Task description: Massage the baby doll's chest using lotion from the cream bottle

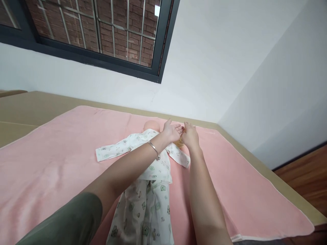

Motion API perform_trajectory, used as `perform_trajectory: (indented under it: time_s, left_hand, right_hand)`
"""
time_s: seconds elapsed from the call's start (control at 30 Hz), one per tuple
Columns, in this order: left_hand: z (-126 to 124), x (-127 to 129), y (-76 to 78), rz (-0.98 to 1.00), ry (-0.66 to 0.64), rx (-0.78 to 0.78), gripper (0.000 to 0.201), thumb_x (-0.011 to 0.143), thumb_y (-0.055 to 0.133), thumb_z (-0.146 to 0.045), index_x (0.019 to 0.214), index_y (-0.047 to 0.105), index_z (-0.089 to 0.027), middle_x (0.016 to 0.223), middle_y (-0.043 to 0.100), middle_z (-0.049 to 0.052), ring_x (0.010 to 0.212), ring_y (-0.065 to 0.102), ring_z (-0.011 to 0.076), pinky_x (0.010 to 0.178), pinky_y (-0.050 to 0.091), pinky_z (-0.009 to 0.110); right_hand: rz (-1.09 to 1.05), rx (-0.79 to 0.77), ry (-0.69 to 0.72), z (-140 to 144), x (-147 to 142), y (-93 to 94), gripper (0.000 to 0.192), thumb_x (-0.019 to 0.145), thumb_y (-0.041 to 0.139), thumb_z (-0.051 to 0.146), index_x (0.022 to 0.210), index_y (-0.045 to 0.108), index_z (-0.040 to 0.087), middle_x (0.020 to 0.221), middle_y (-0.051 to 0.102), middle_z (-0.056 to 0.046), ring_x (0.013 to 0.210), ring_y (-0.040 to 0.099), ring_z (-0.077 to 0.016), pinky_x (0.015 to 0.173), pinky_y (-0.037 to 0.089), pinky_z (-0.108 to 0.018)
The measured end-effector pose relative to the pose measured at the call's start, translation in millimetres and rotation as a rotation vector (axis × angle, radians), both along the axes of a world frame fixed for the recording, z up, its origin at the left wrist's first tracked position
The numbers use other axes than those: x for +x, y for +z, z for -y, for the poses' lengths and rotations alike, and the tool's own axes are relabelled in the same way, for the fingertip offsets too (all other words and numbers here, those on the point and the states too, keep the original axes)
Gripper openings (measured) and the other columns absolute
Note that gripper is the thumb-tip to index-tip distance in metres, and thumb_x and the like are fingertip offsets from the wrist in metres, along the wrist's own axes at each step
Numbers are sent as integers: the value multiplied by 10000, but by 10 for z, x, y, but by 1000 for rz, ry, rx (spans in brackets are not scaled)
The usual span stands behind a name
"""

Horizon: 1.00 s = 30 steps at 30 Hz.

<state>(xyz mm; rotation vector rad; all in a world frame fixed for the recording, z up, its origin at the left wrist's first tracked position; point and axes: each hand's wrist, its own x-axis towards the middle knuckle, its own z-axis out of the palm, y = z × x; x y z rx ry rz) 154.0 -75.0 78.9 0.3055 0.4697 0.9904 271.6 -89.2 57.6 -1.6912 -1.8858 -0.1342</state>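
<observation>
A baby doll [150,126] in a printed white sleepsuit [146,177] lies on a pink blanket [51,153], head toward 12 o'clock. The left hand [171,132], palm up with fingers spread flat, holds nothing and hovers at 3 o'clock of the doll's head. The right hand [189,135] curls over a small yellowish bottle [180,143], fingertips meeting the left palm. A bracelet [154,149] circles the left wrist.
</observation>
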Motion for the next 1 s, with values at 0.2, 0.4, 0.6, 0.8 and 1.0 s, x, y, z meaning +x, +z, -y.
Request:
perform_trajectory:
  time_s: [0.2, 0.4, 0.6, 0.8, 1.0]
  left_hand:
    - [314, -280, 1, -94, 26, 10, 717, 975, 347, -478, 1501, 363, 10, 1478, 495, 275, 1333, 568, 259, 905, 587, 281]
    - [756, -724, 135, -196, 3, -11, 612, 963, 361, -351, 1487, 422, -41, 1479, 530, 221, 1344, 565, 230, 1025, 528, 281]
    - [937, -989, 357, -144, 53, 25, 580, 952, 407, -330, 1452, 464, -42, 1472, 542, 216, 1350, 559, 251, 1073, 502, 314]
    - [1089, -1119, 496, -114, 105, 72, 557, 950, 432, -326, 1436, 481, -60, 1466, 554, 201, 1343, 565, 255, 1057, 519, 324]
    - [1261, -1136, 543, -182, 96, 97, 524, 967, 418, -356, 1406, 522, -89, 1455, 568, 189, 1355, 553, 255, 1131, 454, 336]
  right_hand:
    - [79, -20, -141, -21, -156, 131, 563, 800, 406, 53, 1330, 597, 49, 1393, 591, -198, 1332, 505, -293, 1199, 269, -444]
    - [104, -5, -199, -40, -218, 182, 544, 818, 375, 54, 1301, 625, 59, 1330, 638, -207, 1287, 558, -306, 1179, 262, -522]
    - [75, -22, -230, 10, -268, 177, 583, 814, 353, 62, 1341, 598, 113, 1390, 602, -182, 1311, 543, -295, 1197, 137, -657]
    - [22, -64, -223, 37, -276, 150, 624, 834, 331, 76, 1423, 519, 162, 1549, 452, -148, 1481, 349, -284, 1173, 52, -744]
    - [-207, -101, -153, 207, -386, 364, 594, 885, 377, 161, 1466, 491, 121, 1568, 415, -176, 1490, 336, -327, 1212, 148, -667]
